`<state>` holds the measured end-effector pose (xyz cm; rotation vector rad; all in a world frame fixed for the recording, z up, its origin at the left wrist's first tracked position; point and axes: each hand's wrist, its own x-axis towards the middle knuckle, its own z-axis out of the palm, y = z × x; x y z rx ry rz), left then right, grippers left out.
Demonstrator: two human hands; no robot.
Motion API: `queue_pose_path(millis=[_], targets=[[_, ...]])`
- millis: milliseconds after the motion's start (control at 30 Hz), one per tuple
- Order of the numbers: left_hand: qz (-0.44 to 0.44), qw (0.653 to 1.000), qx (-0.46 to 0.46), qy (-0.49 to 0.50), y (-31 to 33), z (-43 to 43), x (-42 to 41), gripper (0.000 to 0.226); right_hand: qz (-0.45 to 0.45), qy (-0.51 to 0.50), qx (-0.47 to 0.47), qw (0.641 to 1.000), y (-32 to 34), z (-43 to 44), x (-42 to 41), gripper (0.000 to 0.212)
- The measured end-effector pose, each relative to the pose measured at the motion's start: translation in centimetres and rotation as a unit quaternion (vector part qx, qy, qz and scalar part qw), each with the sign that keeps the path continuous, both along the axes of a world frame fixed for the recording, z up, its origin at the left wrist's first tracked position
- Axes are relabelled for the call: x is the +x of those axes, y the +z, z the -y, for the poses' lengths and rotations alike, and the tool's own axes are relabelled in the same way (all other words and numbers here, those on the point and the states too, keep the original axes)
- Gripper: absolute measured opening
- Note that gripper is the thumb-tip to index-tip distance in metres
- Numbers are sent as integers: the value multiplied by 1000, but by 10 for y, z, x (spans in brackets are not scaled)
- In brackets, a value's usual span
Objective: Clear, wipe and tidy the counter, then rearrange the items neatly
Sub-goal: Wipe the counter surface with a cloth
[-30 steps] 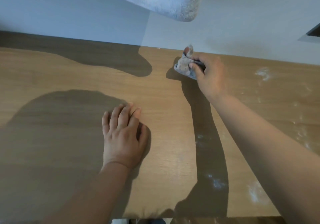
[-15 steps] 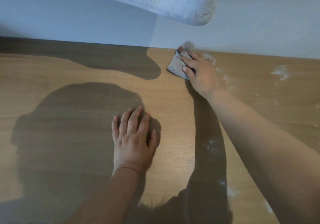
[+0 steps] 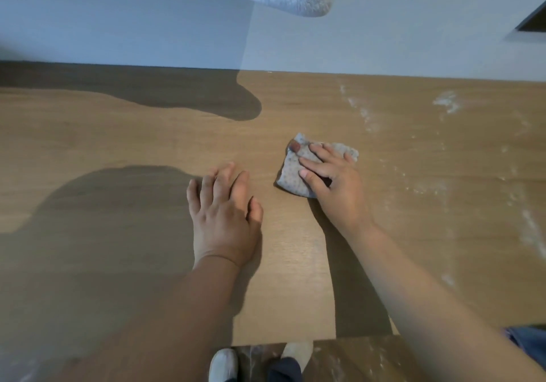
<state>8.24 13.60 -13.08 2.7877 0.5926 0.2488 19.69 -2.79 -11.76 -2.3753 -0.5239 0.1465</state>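
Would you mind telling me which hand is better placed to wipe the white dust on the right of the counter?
Right. The right hand presses the cloth, and the white dust lies to its right; the left hand rests bare on the counter, farther from it.

Under the fingers (image 3: 313, 165), a grey folded cloth (image 3: 291, 179) dotted with dark specks; right of them, the tan wood-grain bench (image 3: 147, 139) bears white powdery streaks (image 3: 446, 102).

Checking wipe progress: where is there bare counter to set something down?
Bare counter lies left of the left hand, back to the wall, and between the forearms. Crowded: the right hand presses the cloth; white residue streaks the right.
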Motion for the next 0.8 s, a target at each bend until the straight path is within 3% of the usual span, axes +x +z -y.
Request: queue_pose_path(millis=[800], targets=[[-11, 999, 11, -28, -1, -2, -3, 50, -13, -71, 45, 996, 3, 63, -197, 28]])
